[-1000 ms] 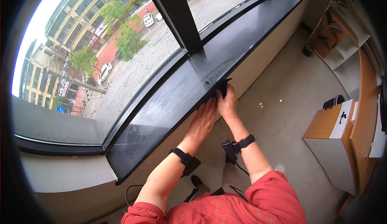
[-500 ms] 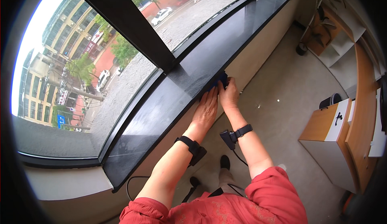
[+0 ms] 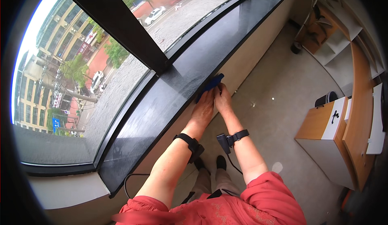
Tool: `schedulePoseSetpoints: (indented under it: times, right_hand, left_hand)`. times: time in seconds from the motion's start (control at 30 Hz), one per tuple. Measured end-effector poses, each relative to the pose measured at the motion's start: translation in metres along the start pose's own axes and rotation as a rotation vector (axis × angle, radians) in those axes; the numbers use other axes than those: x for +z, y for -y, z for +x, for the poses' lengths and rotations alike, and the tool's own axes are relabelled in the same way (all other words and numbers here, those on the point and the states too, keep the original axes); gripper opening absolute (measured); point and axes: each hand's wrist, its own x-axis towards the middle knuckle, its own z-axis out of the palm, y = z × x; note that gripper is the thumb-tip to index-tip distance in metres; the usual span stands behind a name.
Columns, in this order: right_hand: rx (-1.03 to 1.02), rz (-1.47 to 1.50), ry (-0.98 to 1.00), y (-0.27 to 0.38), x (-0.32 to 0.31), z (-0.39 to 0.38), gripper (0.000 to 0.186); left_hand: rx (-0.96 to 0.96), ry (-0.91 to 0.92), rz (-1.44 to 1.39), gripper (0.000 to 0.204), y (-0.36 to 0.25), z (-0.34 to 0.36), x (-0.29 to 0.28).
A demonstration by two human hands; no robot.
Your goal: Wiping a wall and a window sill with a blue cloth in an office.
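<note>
A dark blue cloth (image 3: 214, 81) is bunched against the front edge of the black windowsill (image 3: 169, 93). My left hand (image 3: 203, 107) presses it there with fingers stretched forward and close together, their tips partly hidden in the folds. Close beside it, my right hand (image 3: 222, 99) has its fingers curled in a pinch at the cloth's lower side. The two hands nearly touch. Each wrist carries a black strap with a small black device and a cable.
Window frames (image 3: 157, 65) rise behind the sill, with a street outside. Below the sill runs a pale wall (image 3: 252, 49). At the right are a wood-and-white cabinet (image 3: 323, 144), a dark bin (image 3: 325, 99), shelves (image 3: 339, 39) and a potted plant (image 3: 297, 47).
More of the blue cloth shows above my fingers now. My feet stand closer together, and the whole view has shifted slightly. Both hands remain at the sill's edge.
</note>
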Motion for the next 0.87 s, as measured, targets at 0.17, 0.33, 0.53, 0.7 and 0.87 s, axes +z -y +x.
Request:
schedulePoseSetpoints:
  times: [0.17,0.33,0.53,0.7,0.87]
  right_hand:
    - [0.068,-0.049,0.099,-0.006,0.001,-0.005,0.038]
    - [0.167,0.103,0.119,-0.035,0.013,-0.024,0.041]
    - [0.644,0.697,0.220,-0.031,0.041,-0.082,0.044]
    - [0.805,0.833,0.229,-0.050,0.074,-0.137,0.042]
    - [0.847,0.668,0.254,-0.105,0.124,-0.195,0.064]
  left_hand:
    - [0.045,0.058,0.004,0.053,0.003,-0.003,-0.005]
    - [0.135,0.236,0.039,0.056,-0.006,-0.013,-0.009]
    - [0.178,0.273,-0.025,0.050,-0.018,-0.076,0.032]
    - [0.153,0.219,0.037,0.047,-0.033,-0.151,0.049]
    - [-0.350,0.371,-1.251,0.045,-0.033,-0.188,0.058]
